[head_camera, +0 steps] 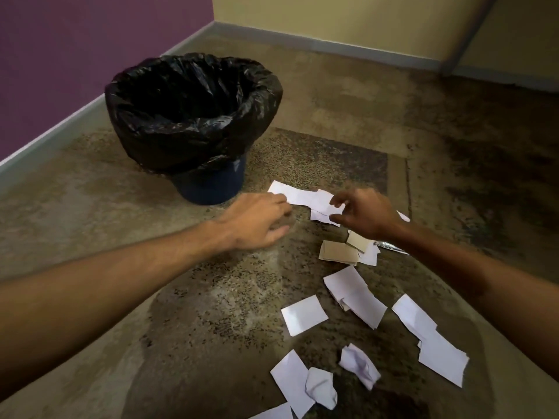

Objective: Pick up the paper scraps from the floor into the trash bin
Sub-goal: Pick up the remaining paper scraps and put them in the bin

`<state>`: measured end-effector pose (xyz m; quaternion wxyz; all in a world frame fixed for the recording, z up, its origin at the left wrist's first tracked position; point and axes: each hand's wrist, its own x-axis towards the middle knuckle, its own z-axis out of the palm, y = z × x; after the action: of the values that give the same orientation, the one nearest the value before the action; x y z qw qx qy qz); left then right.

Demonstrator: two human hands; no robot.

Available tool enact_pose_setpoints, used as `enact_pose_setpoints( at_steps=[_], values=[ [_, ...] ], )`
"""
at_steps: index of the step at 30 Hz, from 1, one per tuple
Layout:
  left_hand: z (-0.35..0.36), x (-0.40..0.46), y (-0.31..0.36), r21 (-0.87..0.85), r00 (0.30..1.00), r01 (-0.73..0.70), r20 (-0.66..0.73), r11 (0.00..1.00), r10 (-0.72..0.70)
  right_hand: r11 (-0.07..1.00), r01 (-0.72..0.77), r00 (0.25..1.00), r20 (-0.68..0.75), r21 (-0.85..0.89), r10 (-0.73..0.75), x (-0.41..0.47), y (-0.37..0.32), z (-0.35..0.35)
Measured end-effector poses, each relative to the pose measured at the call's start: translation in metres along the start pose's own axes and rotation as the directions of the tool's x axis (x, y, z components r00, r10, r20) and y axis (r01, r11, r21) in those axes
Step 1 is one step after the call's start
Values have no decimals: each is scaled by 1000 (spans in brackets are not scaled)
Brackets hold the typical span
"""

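A trash bin (211,189) lined with a black bag (193,110) stands on the floor at the upper left. Just right of its base lies a long white paper strip (298,195) with smaller white scraps (322,216) overlapping it. My left hand (260,220) reaches down to the strip's left end; its fingertips are hidden under the hand. My right hand (366,214) hovers over the strip's right end, thumb and forefinger spread apart above the paper. Brown card scraps (338,252) lie nearer to me.
Several flat white scraps (304,314) and crumpled paper balls (358,364) are scattered over the speckled floor at the lower right. A purple wall (75,55) and a yellow wall (332,16) meet in the corner behind the bin.
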<state>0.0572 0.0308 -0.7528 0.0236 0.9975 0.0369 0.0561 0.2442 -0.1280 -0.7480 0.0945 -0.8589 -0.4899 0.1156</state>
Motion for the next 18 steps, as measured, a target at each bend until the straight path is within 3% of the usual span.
enact_pose_setpoints(
  at_steps=[6,9,12,18],
  values=[
    [30,3,23,-51,994,-61,90,997,65,995,-33,982,183,-94,50,-8,22,37],
    [46,-7,49,-27,971,-29,238,999,35,981,13,966,257,-194,38,-12,26,53],
    [63,-19,73,-5,924,28,382,1000,-24,962,35,962,269,-272,41,-16,29,66],
    [82,-26,94,57,914,-10,407,998,-14,946,35,964,262,-321,54,-19,35,79]
  ],
)
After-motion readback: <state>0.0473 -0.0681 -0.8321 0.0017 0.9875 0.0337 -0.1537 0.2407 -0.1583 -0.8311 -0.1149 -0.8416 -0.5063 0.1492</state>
